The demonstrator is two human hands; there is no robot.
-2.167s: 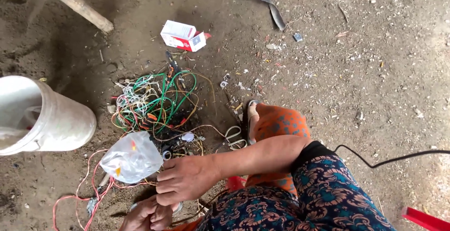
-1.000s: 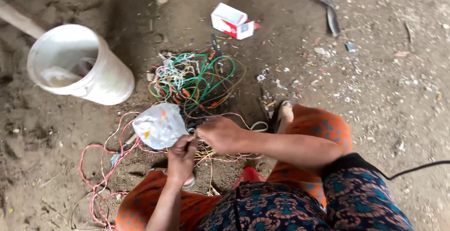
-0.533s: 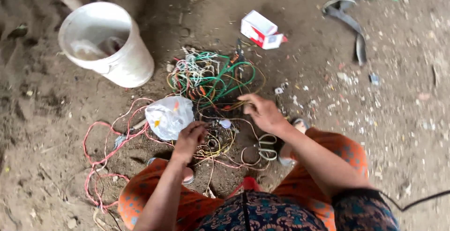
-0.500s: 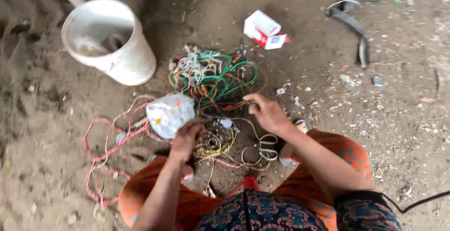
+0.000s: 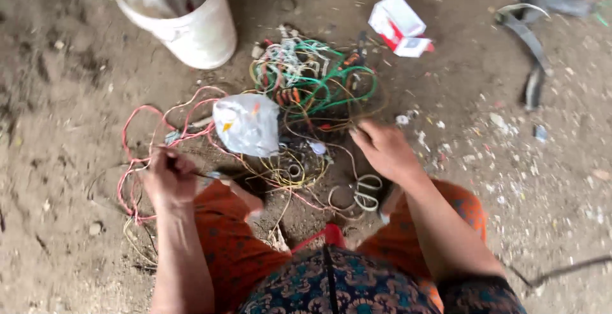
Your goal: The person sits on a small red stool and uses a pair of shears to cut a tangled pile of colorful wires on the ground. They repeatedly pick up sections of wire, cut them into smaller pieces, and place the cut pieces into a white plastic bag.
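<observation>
Here I am squatting on the dirt floor (image 5: 57,225), and everything is lying around the tangle of wires (image 5: 312,91) in front of my knees, so I am using that heap as my marker. Largest is the white bucket (image 5: 185,21), standing upright beyond the heap and off to its left, well apart from both hands. Next comes the crumpled clear plastic bag (image 5: 247,124), lying against the near-left edge of the heap, on top of some strands. A small red and white carton (image 5: 400,26) is lying on its side beyond the heap to the right, and a dark strap (image 5: 532,46) is curling further right again.

My right hand (image 5: 382,151) is hovering at the near-right edge of the heap, fingers loosely spread, its grip open and closed on nothing that I can see. My left hand (image 5: 169,177) is working out to the left of the heap, its grip pinched shut on a thin red wire (image 5: 137,161) that is looping across the dirt there, probably to draw it clear of the knot.
</observation>
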